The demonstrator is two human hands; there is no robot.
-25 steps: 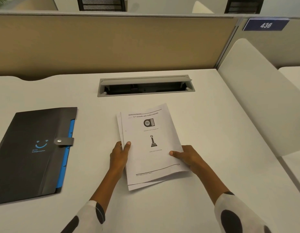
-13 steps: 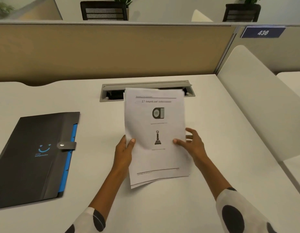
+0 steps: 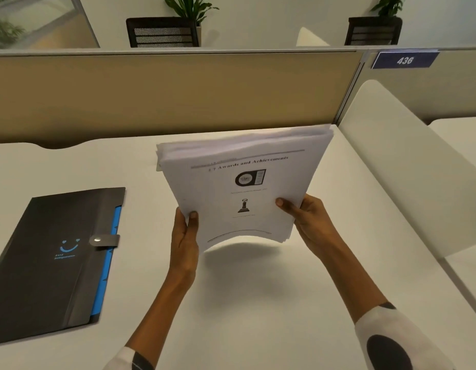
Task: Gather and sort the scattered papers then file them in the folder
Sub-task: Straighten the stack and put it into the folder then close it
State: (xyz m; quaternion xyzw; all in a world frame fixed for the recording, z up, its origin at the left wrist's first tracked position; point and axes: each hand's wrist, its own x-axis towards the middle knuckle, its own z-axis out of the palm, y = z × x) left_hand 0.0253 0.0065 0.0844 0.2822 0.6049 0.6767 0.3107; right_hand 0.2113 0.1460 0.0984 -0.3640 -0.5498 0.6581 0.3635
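Above the middle of the white bench (image 3: 258,303), a stack of papers (image 3: 239,188) is held clear of the surface in both hands, its near edge bowed upward in an arc and a soft shadow lying on the bench beneath it. The left hand (image 3: 185,241) grips the stack's lower left corner, thumb pressed flat on the top sheet and the other fingers curled out of sight underneath. The right hand (image 3: 309,220) grips the lower right edge the same way, thumb on top and fingers wrapped below. The top sheet carries the heading "Awards and Achievements", with a round dark emblem and a small trophy figure printed under it. The far edges of the sheets are fanned and not flush, so several layers show along the top. Well to the left, apart from the papers and both hands, a dark folder (image 3: 50,263) lies flat on the bench, closed, with a tab strap snapped across its right edge, a blue smile mark on its cover and blue dividers showing along its side. Behind the bench stands a tan partition (image 3: 165,97), and a blue plate reading 436 (image 3: 405,60) is fixed at its right end. A white curved panel (image 3: 407,166) rises along the bench's right side. Both sleeves are white with dark spots.
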